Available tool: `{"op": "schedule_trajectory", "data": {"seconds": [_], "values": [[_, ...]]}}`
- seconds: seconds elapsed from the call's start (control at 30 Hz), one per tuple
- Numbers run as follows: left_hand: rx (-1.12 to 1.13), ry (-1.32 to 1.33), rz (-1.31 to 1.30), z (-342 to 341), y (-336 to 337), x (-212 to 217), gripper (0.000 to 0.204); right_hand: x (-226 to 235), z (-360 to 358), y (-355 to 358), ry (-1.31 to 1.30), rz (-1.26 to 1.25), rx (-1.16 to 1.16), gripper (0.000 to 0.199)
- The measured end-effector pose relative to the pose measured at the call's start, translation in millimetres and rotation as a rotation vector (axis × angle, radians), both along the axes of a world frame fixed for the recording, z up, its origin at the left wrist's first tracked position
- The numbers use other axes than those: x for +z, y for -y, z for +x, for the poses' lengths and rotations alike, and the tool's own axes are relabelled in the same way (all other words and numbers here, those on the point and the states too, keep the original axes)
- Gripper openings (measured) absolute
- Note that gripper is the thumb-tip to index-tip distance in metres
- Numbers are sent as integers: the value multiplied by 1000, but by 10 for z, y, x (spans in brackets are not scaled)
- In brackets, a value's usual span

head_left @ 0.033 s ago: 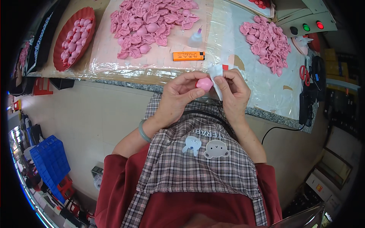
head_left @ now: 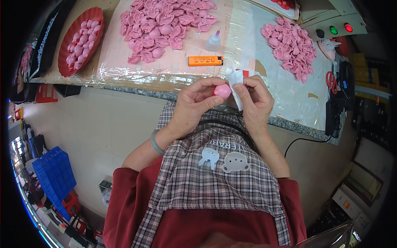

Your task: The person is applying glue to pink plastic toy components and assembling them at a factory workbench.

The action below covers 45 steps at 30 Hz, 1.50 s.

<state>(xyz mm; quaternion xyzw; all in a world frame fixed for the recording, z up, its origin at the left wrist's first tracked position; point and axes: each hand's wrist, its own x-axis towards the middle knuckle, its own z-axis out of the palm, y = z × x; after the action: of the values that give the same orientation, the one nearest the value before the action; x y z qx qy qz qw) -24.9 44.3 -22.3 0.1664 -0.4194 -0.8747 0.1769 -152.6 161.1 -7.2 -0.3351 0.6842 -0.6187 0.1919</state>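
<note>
Pinching a pink ball [head_left: 223, 91] with a red patch on its left side, the left hand [head_left: 191, 103] has a narrow grip of thumb and fingertips, on the near side of the orange bar [head_left: 205, 60] and slightly to its right. The right hand [head_left: 254, 99], farther right of that bar, has its grip closed on a folded white cloth [head_left: 236, 89], whose edge is right beside the ball; whether they touch, I cannot tell. This 1 piece looks to be mid-step: it is up in the fingers, not set down, and its red patch shows. Beyond the hands, on the table [head_left: 297, 99], the orange bar lies alone, with a small needle-tipped bottle [head_left: 213, 43] just past its right end. Far to its right is a smaller heap of ruffled pink pieces [head_left: 289, 47]; past it and to the left spreads a larger heap [head_left: 159, 29]. Well left of the bar, a red dish [head_left: 62, 58] holds many pink and red balls, so plenty of similar balls lie apart from the hands. Which of the 2 heaps counts as done or left, nothing visible settles.
</note>
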Motion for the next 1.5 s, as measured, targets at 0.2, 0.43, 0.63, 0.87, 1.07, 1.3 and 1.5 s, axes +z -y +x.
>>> {"op": "schedule_trajectory", "data": {"seconds": [0.2, 0.43, 0.63, 0.87, 1.07, 1.3, 1.5], "values": [[43, 50, -39, 17, -28, -34, 37, 212, 129, 95, -268, 39, 77, 13], [-49, 89, -126, 33, -16, 14, 35, 157, 56, 143, -472, 93, 102, 11], [-72, 34, -36, 26, -5, 43, 37, -3, -106, 87, -334, 142, -21, 11], [-42, 27, -75, 20, 13, 60, 38, 143, 14, -18, -45, 50, 11, 14], [27, 63, -231, 21, 5, -7, 36, 83, 64, -18, -90, -3, 144, 14], [134, 98, -582, 26, 29, 21, 31, 49, 90, -30, -302, 13, 116, 11], [141, 141, -891, 55, 50, 70, 33, -22, 107, 5, -479, -62, 68, 10]]}}
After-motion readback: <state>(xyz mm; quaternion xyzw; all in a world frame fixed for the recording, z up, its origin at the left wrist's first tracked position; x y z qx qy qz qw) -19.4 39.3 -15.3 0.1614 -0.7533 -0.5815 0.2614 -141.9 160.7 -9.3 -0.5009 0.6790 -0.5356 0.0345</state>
